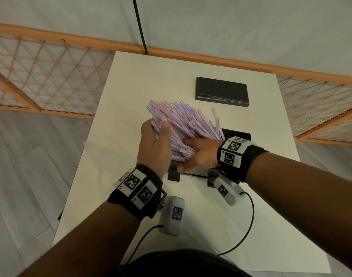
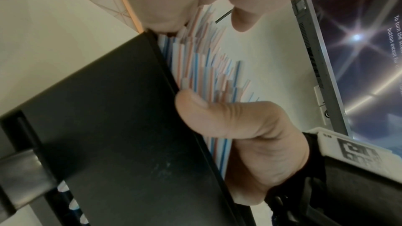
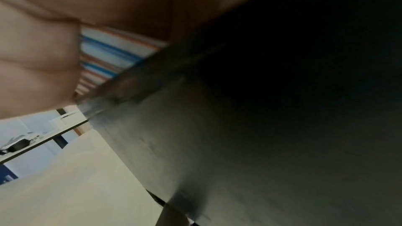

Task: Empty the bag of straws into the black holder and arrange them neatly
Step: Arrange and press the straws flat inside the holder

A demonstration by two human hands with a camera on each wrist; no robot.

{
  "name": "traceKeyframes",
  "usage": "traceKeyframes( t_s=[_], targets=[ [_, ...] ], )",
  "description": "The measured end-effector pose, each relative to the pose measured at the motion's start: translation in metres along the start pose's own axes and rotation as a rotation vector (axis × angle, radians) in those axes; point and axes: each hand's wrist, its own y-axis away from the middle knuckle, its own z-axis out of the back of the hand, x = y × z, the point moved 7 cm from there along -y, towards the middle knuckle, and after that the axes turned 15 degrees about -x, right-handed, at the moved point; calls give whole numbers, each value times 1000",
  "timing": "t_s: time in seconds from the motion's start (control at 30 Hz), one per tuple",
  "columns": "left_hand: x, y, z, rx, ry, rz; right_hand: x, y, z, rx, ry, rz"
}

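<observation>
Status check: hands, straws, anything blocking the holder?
Left hand grips the red-and-blue striped straw bundle; right hand presses its other side. Straws stand fanned and leaning in the black rectangular holder. Flat black lid behind, clear.

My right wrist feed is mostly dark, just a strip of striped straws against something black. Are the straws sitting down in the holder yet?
Observer: Not settled. In the head view the straws fan out of the black holder, leaning away and to the left.
Operator: What is the left hand doing?
Observer: The left hand grips the fan from its left side, thumb over the top.
Operator: Any strays?
Observer: A few stray straws stand apart at the fan's right edge, more upright than the rest.
</observation>
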Motion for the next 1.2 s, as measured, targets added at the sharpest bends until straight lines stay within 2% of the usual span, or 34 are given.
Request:
traceKeyframes(
  t_s=[0.5,0.57,0.7,0.77,0.9,1.0,1.1,1.2],
  targets=[
    [1,0,0,5,68,40,1,-14,2,4,-79,35],
    [0,0,3,-1,50,42,0,-15,3,-16,-89,45],
    [-5,-8,16,-107,92,52,5,-12,3,-66,-40,96],
    [-12,-11,14,-61,84,-4,7,-9,2,-93,-4,121],
    [-16,-1,-1,110,-117,-115,11,1,13,-222,18,190],
    [-12,3,0,83,-138,-12,11,18,27,-328,-36,253],
    [-9,0,4,59,-170,26,1,42,41,-485,-55,296],
    [-7,3,-1,140,-264,57,-27,56,43,-559,-12,198]
  ],
)
